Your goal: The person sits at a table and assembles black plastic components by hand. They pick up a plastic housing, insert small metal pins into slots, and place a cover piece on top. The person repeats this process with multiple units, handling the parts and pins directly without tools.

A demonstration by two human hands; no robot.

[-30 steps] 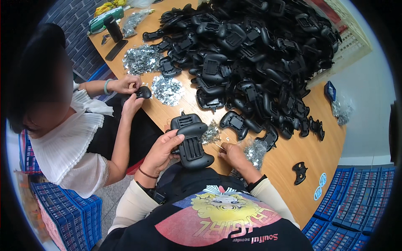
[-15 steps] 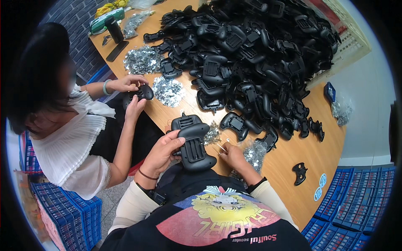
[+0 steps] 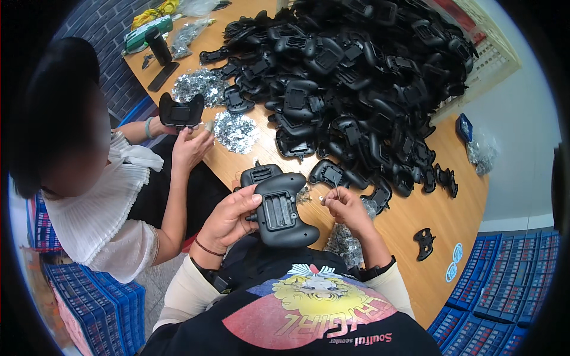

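My left hand (image 3: 234,215) grips a black game controller shell (image 3: 279,212) by its edge, above my lap. The shell's open battery compartment, with several slots, faces up. To the right of it, the fingertips of my right hand (image 3: 349,207) pinch a thin metal tool (image 3: 336,185) whose tip points away from me. A small shiny bit also shows at those fingertips, too small to make out. Just beyond the held shell, another controller shell (image 3: 260,172) lies on the table. Small metal pieces (image 3: 344,242) in a clear bag lie beneath my right hand.
A big heap of black controller shells (image 3: 356,89) covers the far table (image 3: 398,237). Silvery metal pieces (image 3: 236,132) lie in piles at the left. A co-worker's hands (image 3: 193,148) hold another controller (image 3: 181,111). Blue crates (image 3: 499,279) stand at lower right.
My right hand has risen away from me and right, its tool now pointing away. The shell in my left hand has turned slightly and shifted right. The co-worker has lifted and turned their controller.
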